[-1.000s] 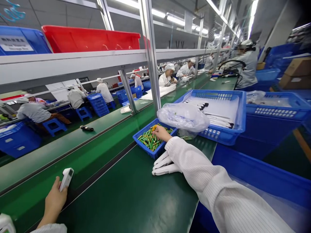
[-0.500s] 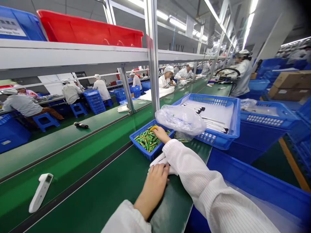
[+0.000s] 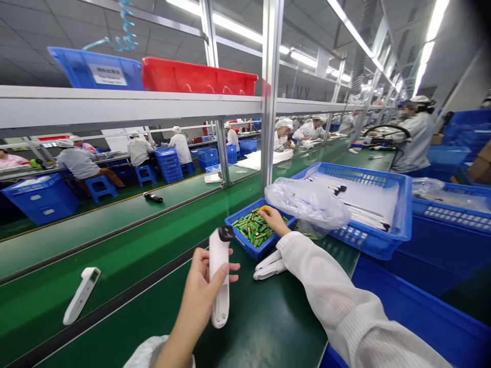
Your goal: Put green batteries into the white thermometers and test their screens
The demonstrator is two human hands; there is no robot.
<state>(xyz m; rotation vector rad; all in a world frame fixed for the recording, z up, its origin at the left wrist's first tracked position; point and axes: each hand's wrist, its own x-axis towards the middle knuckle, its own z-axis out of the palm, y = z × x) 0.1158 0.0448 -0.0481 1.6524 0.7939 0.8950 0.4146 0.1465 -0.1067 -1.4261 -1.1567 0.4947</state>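
Observation:
My left hand (image 3: 203, 278) is closed around a white handheld thermometer (image 3: 220, 266), held upright above the green work surface, its black-tipped end up. My right hand (image 3: 275, 220) reaches into a small blue tray (image 3: 261, 251) full of green and gold batteries (image 3: 251, 229). A yellow cover sits on one of its fingers. The fingers are bent down onto the batteries, and what they pinch is hidden. Under my right sleeve, more white thermometer bodies (image 3: 270, 266) lie beside the tray.
Another white thermometer (image 3: 82, 296) lies on the green belt at left. A clear plastic bag (image 3: 307, 202) and a large blue crate (image 3: 402, 204) of parts stand right of the battery tray. A metal post (image 3: 271, 92) rises behind it. Co-workers sit beyond.
My left hand has risen from the white bodies on the work surface and now holds a thermometer upright. My right hand stays in the battery tray. The view has shifted leftward.

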